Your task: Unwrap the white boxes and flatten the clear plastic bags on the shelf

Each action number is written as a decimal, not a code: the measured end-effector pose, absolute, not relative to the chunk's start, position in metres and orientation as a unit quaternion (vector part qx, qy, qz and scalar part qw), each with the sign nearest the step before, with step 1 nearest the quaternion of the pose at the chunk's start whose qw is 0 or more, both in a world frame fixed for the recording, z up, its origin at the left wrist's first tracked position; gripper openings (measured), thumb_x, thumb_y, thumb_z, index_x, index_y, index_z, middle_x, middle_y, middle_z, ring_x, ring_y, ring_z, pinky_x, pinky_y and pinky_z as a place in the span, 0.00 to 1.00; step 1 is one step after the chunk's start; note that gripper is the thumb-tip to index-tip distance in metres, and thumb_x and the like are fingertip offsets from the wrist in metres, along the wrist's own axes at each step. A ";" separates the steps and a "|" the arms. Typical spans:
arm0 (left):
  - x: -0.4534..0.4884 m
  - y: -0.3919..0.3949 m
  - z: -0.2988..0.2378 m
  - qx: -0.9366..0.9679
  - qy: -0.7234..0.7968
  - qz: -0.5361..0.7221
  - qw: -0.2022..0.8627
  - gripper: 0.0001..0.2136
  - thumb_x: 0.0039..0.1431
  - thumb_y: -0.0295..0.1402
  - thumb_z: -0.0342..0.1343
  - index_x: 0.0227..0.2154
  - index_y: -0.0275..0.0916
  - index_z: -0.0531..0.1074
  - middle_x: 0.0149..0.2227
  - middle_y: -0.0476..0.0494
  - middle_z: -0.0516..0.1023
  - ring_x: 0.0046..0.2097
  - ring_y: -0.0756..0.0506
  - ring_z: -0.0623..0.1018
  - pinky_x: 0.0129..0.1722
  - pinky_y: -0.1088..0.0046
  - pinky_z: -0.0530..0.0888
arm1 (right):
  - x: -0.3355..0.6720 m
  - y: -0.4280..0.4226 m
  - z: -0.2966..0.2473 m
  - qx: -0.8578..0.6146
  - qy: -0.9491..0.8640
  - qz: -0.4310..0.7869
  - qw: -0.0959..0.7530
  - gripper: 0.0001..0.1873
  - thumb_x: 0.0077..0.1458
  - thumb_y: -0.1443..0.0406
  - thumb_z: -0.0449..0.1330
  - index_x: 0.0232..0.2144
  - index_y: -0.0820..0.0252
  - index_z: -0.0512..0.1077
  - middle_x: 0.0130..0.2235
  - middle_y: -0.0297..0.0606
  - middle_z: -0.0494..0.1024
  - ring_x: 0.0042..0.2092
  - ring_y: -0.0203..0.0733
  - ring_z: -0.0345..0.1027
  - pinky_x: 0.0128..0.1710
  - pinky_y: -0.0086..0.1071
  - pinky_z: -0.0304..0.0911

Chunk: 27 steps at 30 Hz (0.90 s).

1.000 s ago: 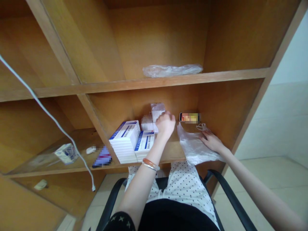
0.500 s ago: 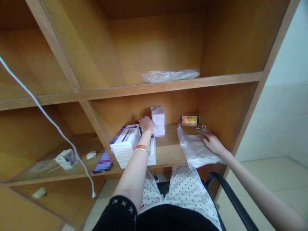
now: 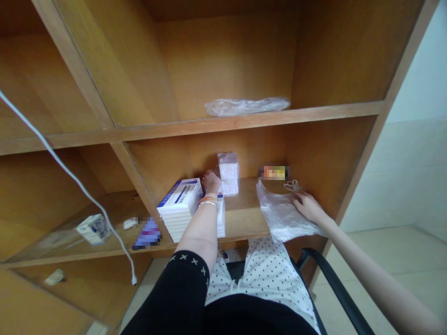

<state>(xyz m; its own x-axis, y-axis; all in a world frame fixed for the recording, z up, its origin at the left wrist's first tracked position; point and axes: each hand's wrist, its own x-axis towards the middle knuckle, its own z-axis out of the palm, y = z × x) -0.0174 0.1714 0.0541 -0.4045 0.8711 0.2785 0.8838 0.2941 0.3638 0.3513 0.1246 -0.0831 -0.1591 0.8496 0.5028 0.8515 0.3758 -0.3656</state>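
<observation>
White boxes (image 3: 179,195) with blue print lie in two stacks on the wooden shelf (image 3: 247,218), the taller stack at the left, its printed tops tilted toward the view. The forearm (image 3: 199,228) crosses in front of the shorter stack (image 3: 221,218) and hides much of it. Beyond the stacks is the left grip (image 3: 211,180), fingers bent and mostly out of sight; I cannot tell how far open it is or whether it has hold of anything. Just to its right stand wrapped packs (image 3: 228,174), white under clear film, one above the other. Farther right, toward the back, lies a blurred, dark-edged item (image 3: 274,172). Nearer the front edge a thin plastic bag (image 3: 281,214) is spread flat, and the right grip (image 3: 307,207) rests on its right part, fingers loosely extended, not closed round anything
</observation>
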 end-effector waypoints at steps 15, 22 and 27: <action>-0.011 0.169 0.063 -0.443 -0.828 -0.344 0.021 0.16 0.63 0.35 0.52 0.50 0.33 0.66 0.49 0.38 0.71 0.47 0.45 0.73 0.46 0.58 0.72 | 0.349 0.123 -0.080 -0.555 -0.766 -0.001 0.324 0.18 0.59 0.63 0.48 0.46 0.64 0.72 0.49 0.48 0.74 0.51 0.49 0.67 0.54 0.41 0.59; -0.014 0.167 0.077 -0.432 -0.833 -0.342 0.052 0.12 0.65 0.25 0.44 0.48 0.28 0.66 0.45 0.31 0.74 0.47 0.43 0.76 0.43 0.65 0.71 | 0.347 0.120 -0.078 -0.559 -0.758 0.010 0.336 0.17 0.57 0.65 0.51 0.47 0.61 0.72 0.50 0.45 0.74 0.53 0.49 0.66 0.56 0.41 0.57; -0.013 0.173 0.095 -0.414 -0.836 -0.353 0.077 0.13 0.61 0.21 0.42 0.48 0.27 0.63 0.44 0.25 0.75 0.50 0.40 0.75 0.47 0.63 0.68 | 0.347 0.119 -0.076 -0.556 -0.756 0.025 0.344 0.18 0.57 0.65 0.52 0.48 0.58 0.72 0.49 0.43 0.75 0.53 0.50 0.66 0.57 0.43 0.56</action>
